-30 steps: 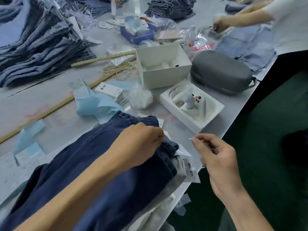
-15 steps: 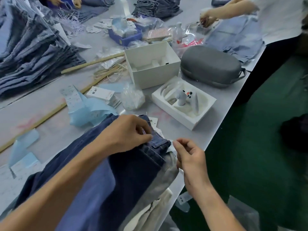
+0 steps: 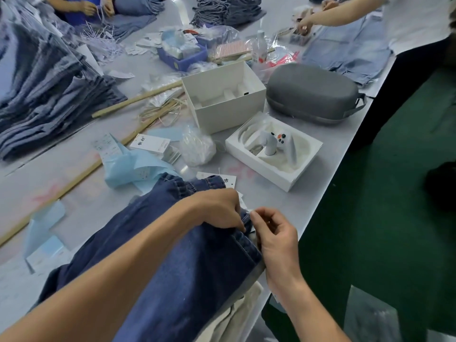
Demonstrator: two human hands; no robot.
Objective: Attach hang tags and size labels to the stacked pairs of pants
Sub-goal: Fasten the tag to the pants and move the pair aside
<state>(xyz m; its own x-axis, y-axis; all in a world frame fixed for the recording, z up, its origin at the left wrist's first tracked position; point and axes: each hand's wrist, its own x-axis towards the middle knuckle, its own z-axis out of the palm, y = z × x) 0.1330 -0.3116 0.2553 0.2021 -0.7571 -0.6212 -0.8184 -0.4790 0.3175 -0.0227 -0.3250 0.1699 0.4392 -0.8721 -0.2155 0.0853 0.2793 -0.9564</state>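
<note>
1. The dark denim pants [image 3: 172,245] lie on top of a stack at the near right edge of the bench [image 3: 328,154], waistband toward the far side, with paler folded cloth [image 3: 237,314] showing under them at the bench edge
2. By the look of it the denim is soft and limp but thick, heavy enough to lie where it is put; it will fold and bunch rather than slip, so the doubled, stitched waistband is the firm place to take hold
3. The left hand [image 3: 219,208] rests on the waistband with curled fingers, its grip narrow and pinching a fold of denim at the right corner of the waist
4. The right hand [image 3: 274,233] is just beside it, off the bench edge, thumb and forefinger pinched shut on something small and pale, too small to name; likely a tag fastener or string
5. The two grips nearly touch, both at the same waistband corner
6. A white hang tag [image 3: 222,180] lies flat on the bench just beyond the waistband, partly tucked under it; thin card, light and easily creased, best lifted by an edge
</note>
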